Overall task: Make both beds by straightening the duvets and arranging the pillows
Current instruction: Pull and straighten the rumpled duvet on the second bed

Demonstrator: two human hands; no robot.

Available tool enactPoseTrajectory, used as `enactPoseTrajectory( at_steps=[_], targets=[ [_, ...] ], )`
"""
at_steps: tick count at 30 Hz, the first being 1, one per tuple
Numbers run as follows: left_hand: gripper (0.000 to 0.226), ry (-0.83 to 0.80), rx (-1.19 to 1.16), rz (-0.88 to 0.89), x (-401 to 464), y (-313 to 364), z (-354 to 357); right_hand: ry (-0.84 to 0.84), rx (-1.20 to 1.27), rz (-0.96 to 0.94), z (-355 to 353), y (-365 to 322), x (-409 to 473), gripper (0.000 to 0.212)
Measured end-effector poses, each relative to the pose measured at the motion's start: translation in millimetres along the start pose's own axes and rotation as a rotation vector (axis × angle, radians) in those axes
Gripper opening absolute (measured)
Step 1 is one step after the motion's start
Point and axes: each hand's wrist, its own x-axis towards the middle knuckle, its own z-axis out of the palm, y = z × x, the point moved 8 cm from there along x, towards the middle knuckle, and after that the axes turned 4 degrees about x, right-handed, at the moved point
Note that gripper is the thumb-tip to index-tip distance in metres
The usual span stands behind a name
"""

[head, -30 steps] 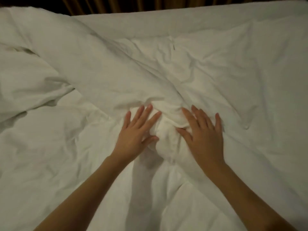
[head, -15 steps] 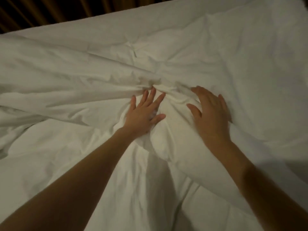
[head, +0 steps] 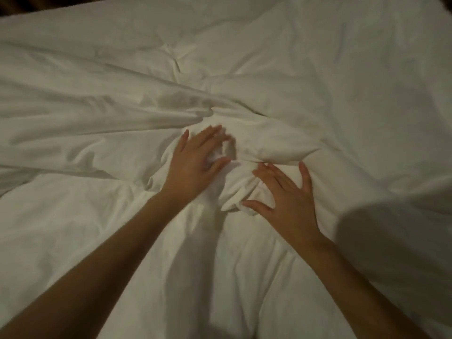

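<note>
A white duvet (head: 318, 81) fills nearly the whole view, creased, with long folds running in from the left. A bunched lump of the duvet (head: 247, 177) rises in the middle. My left hand (head: 195, 160) lies flat on the lump's left side with fingers stretched forward, slightly blurred. My right hand (head: 288, 199) presses on the lump's right side, fingers spread and thumb out to the left. Neither hand grips the fabric. No pillow is in view.
A dark strip of curtain (head: 14, 6) shows beyond the bed's far edge at the top left. A dark shadow (head: 381, 231) falls across the duvet at the right.
The view has tilted down and moved closer. My right hand has slid back toward me and spread its fingers wider; my left hand stays on the lump. The folds at the left look flatter.
</note>
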Motion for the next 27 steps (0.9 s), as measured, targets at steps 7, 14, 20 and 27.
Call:
enactPoseTrajectory(
  at_steps=[7,14,20,27],
  targets=[
    [0.025,0.165,0.184,0.199,-87,-3,4,0.061,0.060,-0.044,4,7,0,0.040],
    [0.023,0.070,0.194,0.164,-65,-9,17,0.115,0.169,0.009,0,8,-2,0.028],
    [0.030,0.119,0.219,0.046,-81,9,-16,0.140,0.425,0.107,-18,-1,-16,0.028],
    [0.030,0.002,0.190,-0.218,-111,27,-73,-0.062,0.513,0.230,-41,-38,-49,0.022]
  ],
)
